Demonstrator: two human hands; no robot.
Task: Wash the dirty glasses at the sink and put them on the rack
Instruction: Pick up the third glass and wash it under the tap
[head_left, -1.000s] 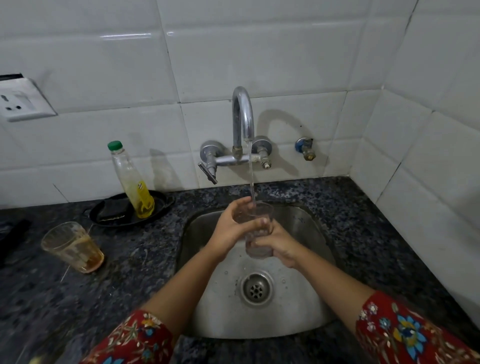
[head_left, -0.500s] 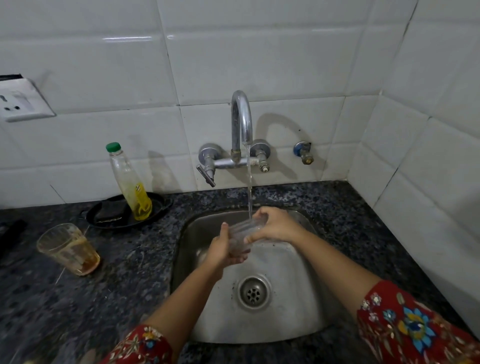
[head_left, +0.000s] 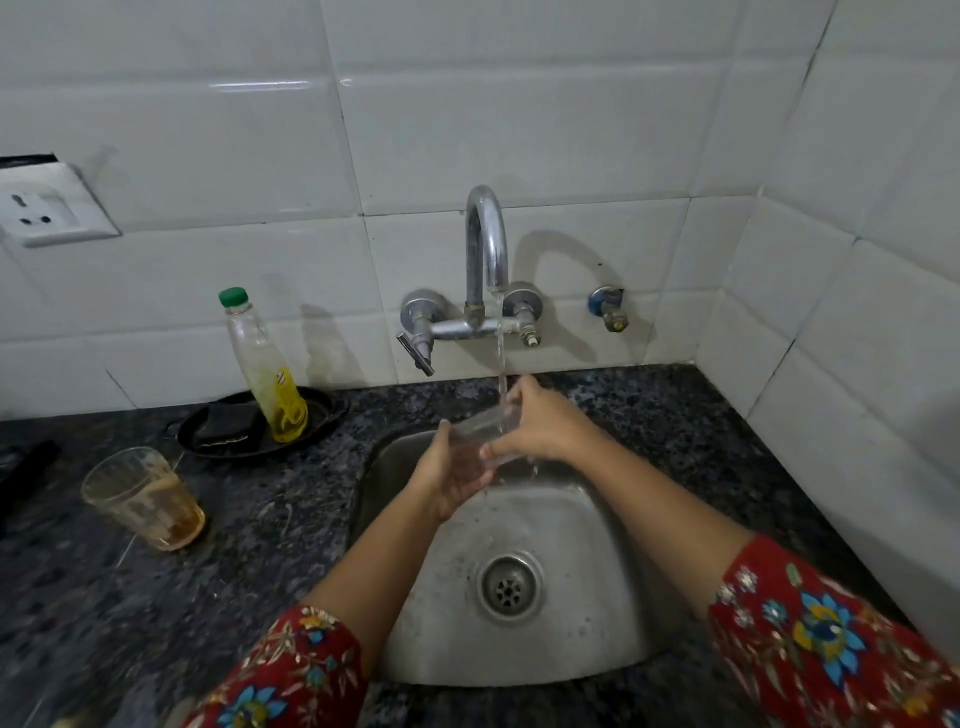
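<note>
Here, stage of task: one glass is under running water, mid-rinse by my judgement. A second waits unwashed, and no rack is in view, so nothing can be counted as racked.
Left to do: judged as finishing this rinse, racking the glass, then washing the second.
Dirty glass: tapered clear tumbler clouded with brown residue, upright near the counter's left edge.
Dish: shallow black oval dish holding a dark pad, at the counter's back edge, left of the sink.
Bottle: slim clear plastic bottle with a green cap and yellow liquid low inside, standing in that dish.
Left hand: fingers curled under the rinsed glass's lower end, gripping it.
Rinsed glass: smooth transparent tumbler, tilted, held over the sink's back edge; the thin water stream strikes it.
Right hand: fingers wrapped over the upper end, gripping it.
Tap: curved chromed wall tap, glossy.
Sink: dull steel sink with rounded corners, water-spotted, and a round perforated drain.
Counter: dark speckled polished stone counter below glossy white tiles.
</note>
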